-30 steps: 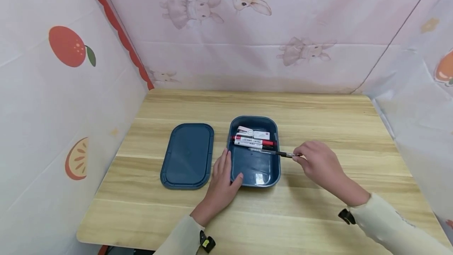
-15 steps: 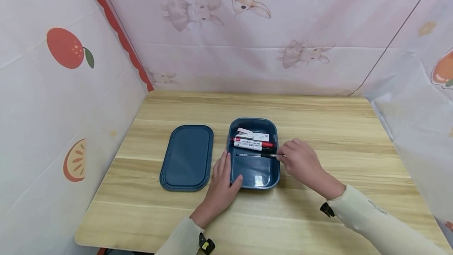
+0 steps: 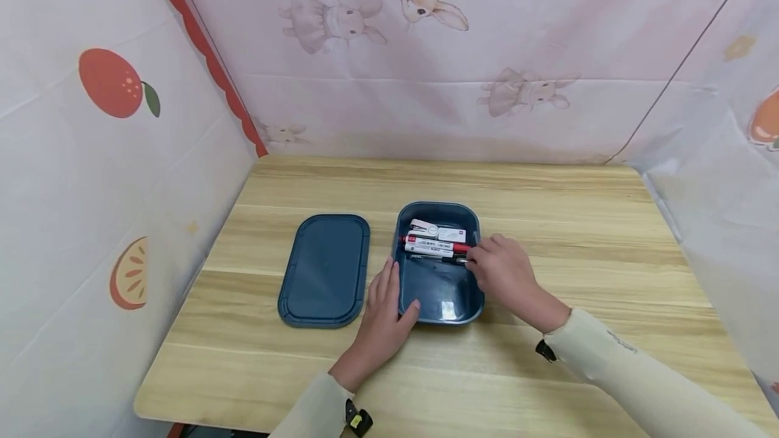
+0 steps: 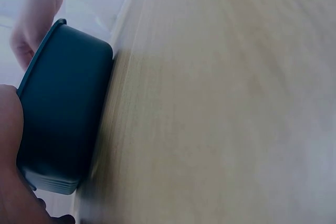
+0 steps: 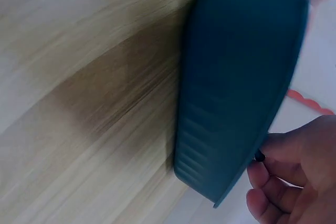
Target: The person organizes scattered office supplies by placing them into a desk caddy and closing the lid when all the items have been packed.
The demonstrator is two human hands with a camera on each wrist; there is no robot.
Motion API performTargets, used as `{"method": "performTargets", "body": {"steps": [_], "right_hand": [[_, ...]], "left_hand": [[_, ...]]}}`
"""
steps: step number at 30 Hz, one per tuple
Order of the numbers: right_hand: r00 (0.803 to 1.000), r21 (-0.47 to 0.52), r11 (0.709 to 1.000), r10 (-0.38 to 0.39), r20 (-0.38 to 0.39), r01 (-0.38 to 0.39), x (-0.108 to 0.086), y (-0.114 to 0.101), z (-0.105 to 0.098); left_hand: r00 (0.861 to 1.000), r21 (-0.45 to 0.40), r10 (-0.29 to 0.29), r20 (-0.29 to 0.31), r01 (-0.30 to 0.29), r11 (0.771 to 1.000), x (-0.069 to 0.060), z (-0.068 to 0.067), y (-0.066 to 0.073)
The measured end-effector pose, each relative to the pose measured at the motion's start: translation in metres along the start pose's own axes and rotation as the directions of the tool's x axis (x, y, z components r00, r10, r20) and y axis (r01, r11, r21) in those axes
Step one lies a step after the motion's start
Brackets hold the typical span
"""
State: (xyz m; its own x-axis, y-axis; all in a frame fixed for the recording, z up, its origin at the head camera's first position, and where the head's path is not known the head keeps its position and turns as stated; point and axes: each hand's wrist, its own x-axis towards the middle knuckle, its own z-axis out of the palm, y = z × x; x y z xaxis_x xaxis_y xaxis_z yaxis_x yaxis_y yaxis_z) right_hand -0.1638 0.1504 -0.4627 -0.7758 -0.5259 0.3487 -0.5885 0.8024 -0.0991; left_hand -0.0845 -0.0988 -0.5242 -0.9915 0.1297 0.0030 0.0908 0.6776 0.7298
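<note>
A dark blue rectangular box (image 3: 439, 299) stands on the wooden table with its top uncovered. My left hand (image 3: 382, 320) rests against its left side near the front corner, fingers extended. At the right rim, my right hand (image 3: 504, 277) pinches the end of a pen (image 3: 433, 258) between thumb and finger; a dark tip of the pen (image 5: 259, 156) shows there in the right wrist view. The pen lies across the inside, just below a black-capped white marker (image 3: 426, 250) and a red-capped white marker (image 3: 460, 248). Behind these are a pale pink-and-white stapler-like item (image 3: 421, 227) and a small white block (image 3: 452, 235).
A matching dark blue lid (image 3: 325, 269) lies flat on the table (image 3: 548, 198), left of the box. Printed cloth walls (image 3: 438, 120) stand behind and at both sides of the table.
My right hand has moved left to the box rim, bringing the pen fully over the inside, and then slightly back toward the markers. My left hand has stayed in place.
</note>
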Motion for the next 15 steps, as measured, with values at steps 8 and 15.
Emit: {"method": "performTargets", "body": {"steps": [8,15], "right_hand": [[0.998,-0.071,0.997,-0.017,0.068,0.022,0.007,0.001,0.01],[0.992,-0.163,0.986,-0.021,0.127,0.042,0.016,0.001,0.014]], "left_hand": [[1.0,0.024,0.002,-0.004,-0.002,1.0,-0.001,0.001,0.001],[1.0,0.03,0.003,-0.01,-0.003,1.0,0.0,0.001,0.001]]}}
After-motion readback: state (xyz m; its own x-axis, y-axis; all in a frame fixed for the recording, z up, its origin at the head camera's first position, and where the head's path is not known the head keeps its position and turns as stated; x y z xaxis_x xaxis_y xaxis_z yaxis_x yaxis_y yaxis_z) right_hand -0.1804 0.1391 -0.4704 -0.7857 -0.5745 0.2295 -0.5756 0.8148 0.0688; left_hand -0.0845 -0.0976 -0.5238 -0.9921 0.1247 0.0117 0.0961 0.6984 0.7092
